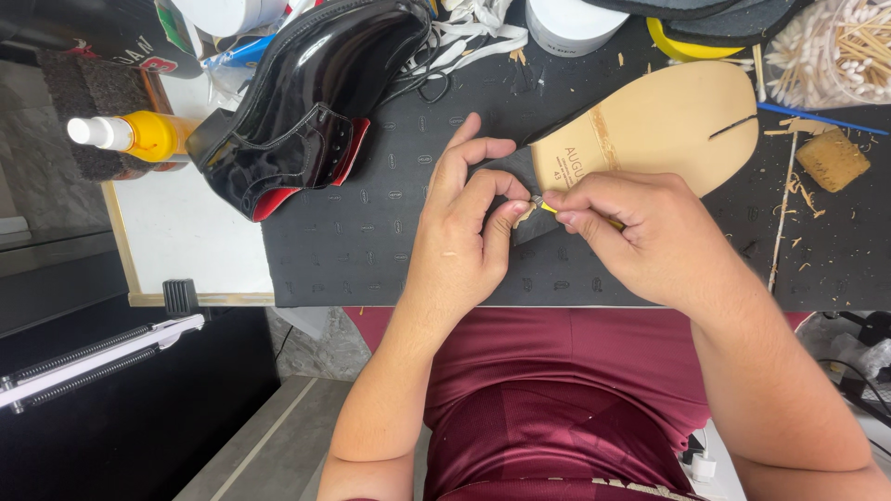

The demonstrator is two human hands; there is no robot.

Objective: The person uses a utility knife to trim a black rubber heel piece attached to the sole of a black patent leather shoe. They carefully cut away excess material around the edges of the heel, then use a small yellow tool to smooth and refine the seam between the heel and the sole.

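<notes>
Fingers [520, 206] — pinching sole's [668, 116] heel end

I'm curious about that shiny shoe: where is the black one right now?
In the head view the glossy black shoe lies on its side at the upper left of the dark work mat, beside the yellow spray bottle and up-left of the left hand.

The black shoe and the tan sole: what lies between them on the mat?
In the head view, between the black shoe and the tan sole there is only bare dark mat, with the left hand lower in the gap.
</notes>
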